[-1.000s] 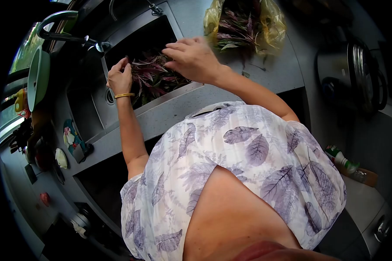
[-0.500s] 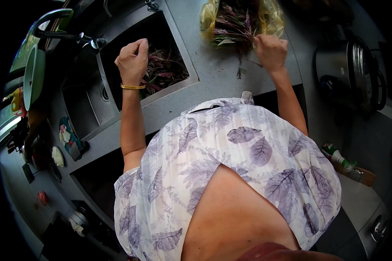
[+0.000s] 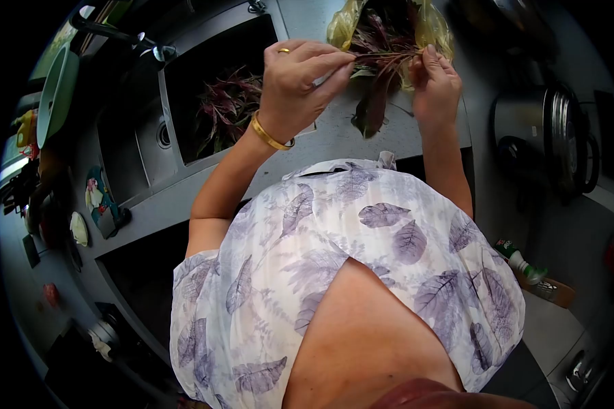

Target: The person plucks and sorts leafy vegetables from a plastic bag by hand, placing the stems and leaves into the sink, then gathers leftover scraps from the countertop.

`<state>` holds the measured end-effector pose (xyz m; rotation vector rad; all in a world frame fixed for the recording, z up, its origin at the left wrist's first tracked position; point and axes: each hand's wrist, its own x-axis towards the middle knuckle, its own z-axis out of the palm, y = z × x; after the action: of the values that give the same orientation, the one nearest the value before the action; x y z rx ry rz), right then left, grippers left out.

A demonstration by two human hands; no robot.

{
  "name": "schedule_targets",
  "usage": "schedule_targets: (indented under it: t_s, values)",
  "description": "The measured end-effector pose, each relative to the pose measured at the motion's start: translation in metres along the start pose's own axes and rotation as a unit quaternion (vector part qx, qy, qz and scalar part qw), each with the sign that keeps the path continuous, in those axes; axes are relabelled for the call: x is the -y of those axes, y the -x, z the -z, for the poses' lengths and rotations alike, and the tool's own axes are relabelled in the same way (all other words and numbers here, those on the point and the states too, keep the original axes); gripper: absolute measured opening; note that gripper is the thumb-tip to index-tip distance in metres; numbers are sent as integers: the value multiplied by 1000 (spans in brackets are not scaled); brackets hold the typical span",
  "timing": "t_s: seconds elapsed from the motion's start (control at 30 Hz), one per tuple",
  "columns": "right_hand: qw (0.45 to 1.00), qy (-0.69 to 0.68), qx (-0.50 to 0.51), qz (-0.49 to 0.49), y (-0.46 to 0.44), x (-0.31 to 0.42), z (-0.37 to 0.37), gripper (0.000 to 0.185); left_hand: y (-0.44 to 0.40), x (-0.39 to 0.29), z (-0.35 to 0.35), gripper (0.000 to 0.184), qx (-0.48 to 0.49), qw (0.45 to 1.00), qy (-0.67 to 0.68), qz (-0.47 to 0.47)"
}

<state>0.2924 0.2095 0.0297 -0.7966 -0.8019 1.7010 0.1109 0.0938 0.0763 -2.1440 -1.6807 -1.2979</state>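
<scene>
A person in a leaf-print top stood at a kitchen counter point(image 3: 338, 140), both bare hands raised over a bundle of purple leafy stems point(image 3: 385, 58) beside a yellow plastic bag point(image 3: 343, 28). The right hand point(image 3: 436, 85) gripped the stems between thumb and fingers at the mouth of the bag. The left hand point(image 3: 297, 85), a gold bracelet point(image 3: 271, 133) at its wrist, appeared closed in a pinch on the other end, its fingertips meeting at the stems; the exact hold there was too small to make out. A broad dark leaf point(image 3: 370, 116) hung below the bundle, over the counter.

By the look of the two heaps, the work was partway along. Loose purple leaves point(image 3: 228, 102) already lay in the sink basin point(image 3: 174, 123), while more leafy stems, left to be handled, sat in the open bag. How many remained could not be told, the bag's far end being cut off by the frame. A second basin point(image 3: 126, 153), its drain exposed, adjoined the first, near the tap point(image 3: 112, 31).
</scene>
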Motion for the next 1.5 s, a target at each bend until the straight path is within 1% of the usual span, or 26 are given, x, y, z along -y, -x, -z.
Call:
schedule_targets:
  t_s: [0.1,0.27,0.37,0.47,0.57,0.67,0.73,0.77,0.87,0.93,0.97,1.07,1.13,1.2,1.33,1.43,1.47,1.5]
  values:
    - [998,28,58,-16,9,-10,-13,16,-1,0,-6,14,3,1000,-3,8]
    - [995,42,81,-42,20,-21,-29,15,6,-4,-5,11,37,998,-12,50]
    - [994,30,89,-52,23,-26,-34,14,10,-6,-4,11,32,996,-45,65]
    - [992,26,104,-63,26,-28,-39,15,15,-2,-5,10,7,996,-59,72]
    - [990,3,88,-113,28,-29,-45,16,17,-3,-1,10,11,994,-81,65]
    - [983,-6,86,-161,30,-32,-47,15,21,-2,-1,10,-11,990,-130,51]
    - [969,-35,130,-209,30,-34,-48,13,29,2,2,10,-24,988,-145,52]
    - [954,-51,180,-232,26,-38,-44,13,32,5,3,10,-34,987,-149,51]
    - [946,-24,164,-280,33,-36,-55,15,38,6,9,8,-56,982,-170,62]
    - [933,-37,191,-302,32,-40,-53,17,41,4,9,8,-69,978,-186,64]
    - [930,-42,200,-306,28,-44,-53,17,42,4,12,8,-80,978,-185,57]
    - [936,4,199,-292,41,-37,-73,16,44,4,21,9,-107,971,-203,72]
    - [942,40,187,-276,44,-41,-79,16,48,3,29,10,-125,974,-151,114]
    - [941,36,197,-274,45,-46,-83,16,49,2,35,12,-137,974,-101,150]
    - [947,10,206,-247,51,-57,-90,17,55,3,29,13,-188,949,-42,249]
    - [955,-6,209,-209,51,-65,-95,16,52,5,28,13,-223,941,-81,240]
    - [959,-12,201,-198,50,-65,-96,16,53,9,30,13,-239,938,-124,218]
    - [963,-15,191,-188,47,-64,-95,16,55,18,32,10,-269,922,-150,233]
